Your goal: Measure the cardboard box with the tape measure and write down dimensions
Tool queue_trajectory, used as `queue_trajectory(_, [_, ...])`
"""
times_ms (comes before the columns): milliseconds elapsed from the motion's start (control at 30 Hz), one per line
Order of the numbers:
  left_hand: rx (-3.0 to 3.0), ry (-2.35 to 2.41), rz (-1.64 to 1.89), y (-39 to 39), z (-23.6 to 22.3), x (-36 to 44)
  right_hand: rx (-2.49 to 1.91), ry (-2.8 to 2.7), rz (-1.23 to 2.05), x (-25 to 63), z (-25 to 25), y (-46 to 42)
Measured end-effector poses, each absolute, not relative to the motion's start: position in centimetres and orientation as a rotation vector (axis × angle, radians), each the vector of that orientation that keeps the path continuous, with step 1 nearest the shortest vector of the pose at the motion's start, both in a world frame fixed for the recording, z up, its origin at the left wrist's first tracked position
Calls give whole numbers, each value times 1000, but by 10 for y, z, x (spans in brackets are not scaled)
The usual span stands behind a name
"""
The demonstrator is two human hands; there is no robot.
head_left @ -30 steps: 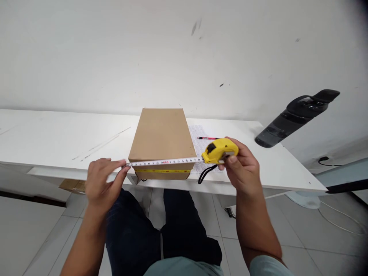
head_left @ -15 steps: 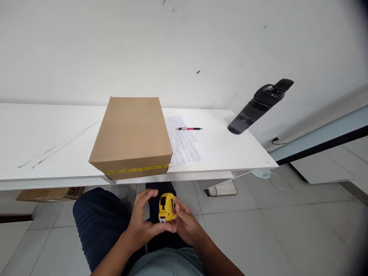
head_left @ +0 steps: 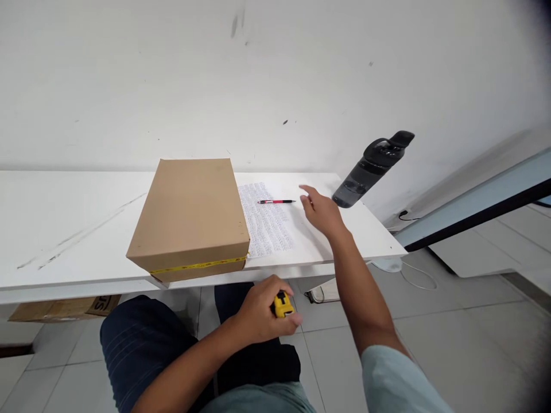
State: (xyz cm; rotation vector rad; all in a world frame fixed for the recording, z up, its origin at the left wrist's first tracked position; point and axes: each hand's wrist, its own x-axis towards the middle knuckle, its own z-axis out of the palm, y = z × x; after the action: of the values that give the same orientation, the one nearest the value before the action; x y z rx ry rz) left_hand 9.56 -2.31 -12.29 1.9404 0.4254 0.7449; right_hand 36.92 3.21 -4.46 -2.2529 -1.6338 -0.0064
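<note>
My left hand (head_left: 264, 312) is closed round a yellow tape measure (head_left: 283, 305) over my lap, below the table edge. The tape's blade is not drawn out. Over the table, my right hand (head_left: 319, 211) is empty, with its index finger and thumb apart, just right of a red and black pen (head_left: 276, 201). The pen lies on a sheet covered in fine writing (head_left: 267, 229). Left of the paper stands a closed cardboard box (head_left: 193, 209) with a strip of yellow tape along its front side.
A dark water bottle (head_left: 365, 175) stands near the right end of the white table (head_left: 77, 229), behind my right hand. A white wall (head_left: 172, 74) rises at the back. Under the table lies another cardboard box (head_left: 64, 308) at the left.
The tape measure's blade, first stretched along the box's front edge, is now retracted. The tape measure passed from my right hand to my left. My right hand moved out towards the pen.
</note>
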Motion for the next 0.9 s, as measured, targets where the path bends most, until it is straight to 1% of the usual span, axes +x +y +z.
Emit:
queue_trajectory(67, [1944, 451, 682, -14, -115, 112, -2366, -1709, 69, 384, -43, 72])
queue_trajectory(167, [1926, 485, 685, 2, -107, 131, -2383, -1808, 135, 388, -59, 101])
queue_trajectory(300, [1975, 461, 718, 24, -101, 143, -2365, -1825, 89, 372, -88, 96])
queue_trajectory(433, [2013, 481, 684, 41, -97, 139, -2318, -1790, 107, 345, -106, 84])
queue_trajectory(567, [2001, 614, 612, 51, -94, 123, -2160, -1722, 188, 329, -109, 81])
queue_trajectory(667, [1926, 711, 541, 54, -93, 113, -1960, -1671, 293, 328, -107, 77])
queue_trajectory(800, [1904, 762, 540, 52, -93, 112, -1689, -1681, 503, 323, -106, 64])
queue_trajectory(900, [1925, 724, 541, 52, -94, 113, -1530, -1658, 736, 315, -106, 57])
